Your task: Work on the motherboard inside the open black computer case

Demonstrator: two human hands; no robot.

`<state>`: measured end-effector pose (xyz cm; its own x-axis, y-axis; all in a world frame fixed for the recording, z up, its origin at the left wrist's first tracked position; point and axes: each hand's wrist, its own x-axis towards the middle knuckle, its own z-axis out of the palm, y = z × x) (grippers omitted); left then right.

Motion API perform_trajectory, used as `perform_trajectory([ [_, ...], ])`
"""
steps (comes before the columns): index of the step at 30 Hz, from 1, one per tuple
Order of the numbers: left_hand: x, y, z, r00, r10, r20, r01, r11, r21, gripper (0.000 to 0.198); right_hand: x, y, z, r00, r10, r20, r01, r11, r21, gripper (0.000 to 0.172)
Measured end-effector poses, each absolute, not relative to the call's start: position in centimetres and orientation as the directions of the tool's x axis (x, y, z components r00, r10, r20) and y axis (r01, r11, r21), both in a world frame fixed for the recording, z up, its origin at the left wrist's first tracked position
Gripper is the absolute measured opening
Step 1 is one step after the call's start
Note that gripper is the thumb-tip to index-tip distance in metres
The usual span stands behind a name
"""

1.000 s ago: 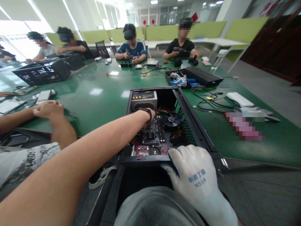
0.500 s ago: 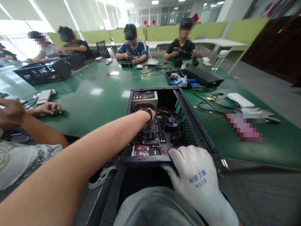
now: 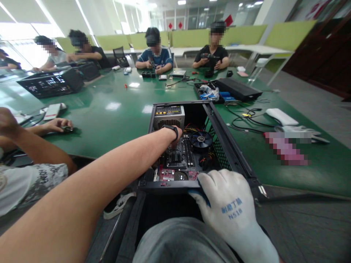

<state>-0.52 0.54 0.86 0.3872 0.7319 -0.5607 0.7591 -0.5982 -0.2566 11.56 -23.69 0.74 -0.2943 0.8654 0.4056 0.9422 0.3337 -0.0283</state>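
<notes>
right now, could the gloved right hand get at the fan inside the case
Probably yes. The right hand holds the near edge of the open case, and nothing visible covers the fan from above. The left hand is off to its left, so the way seems free.

R glove's [image 3: 226, 195] wht w/ blue N518 [image 3: 235, 214], wristband [image 3: 172, 130] blk.

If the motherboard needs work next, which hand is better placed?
Probably the left: the left hand is inside the computer case, over the motherboard, though its grip is hidden. The gloved right hand holds the case's near edge.
</notes>
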Motion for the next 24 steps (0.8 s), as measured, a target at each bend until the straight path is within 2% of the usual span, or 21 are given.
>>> perform_trajectory([
  [8,-0.4,0.1,1.3,0.377,0.737,-0.560,0.750,-0.598,-0.281,0.058,11.5,-23.7,0.8,-0.301,0.862,0.407,0.941,0.338,-0.021,0.022],
  [14,-0.6,0.5,0.7,0.376,0.730,-0.570,0.725,-0.615,-0.310,0.053,11.5,-23.7,0.8,-0.301,0.860,0.412,0.941,0.339,-0.019,0.021],
  [24,-0.6,0.7,0.5,0.388,0.720,-0.575,0.728,-0.622,-0.288,0.054,11.6,-23.7,0.7,-0.302,0.855,0.422,0.940,0.340,-0.018,0.023],
])
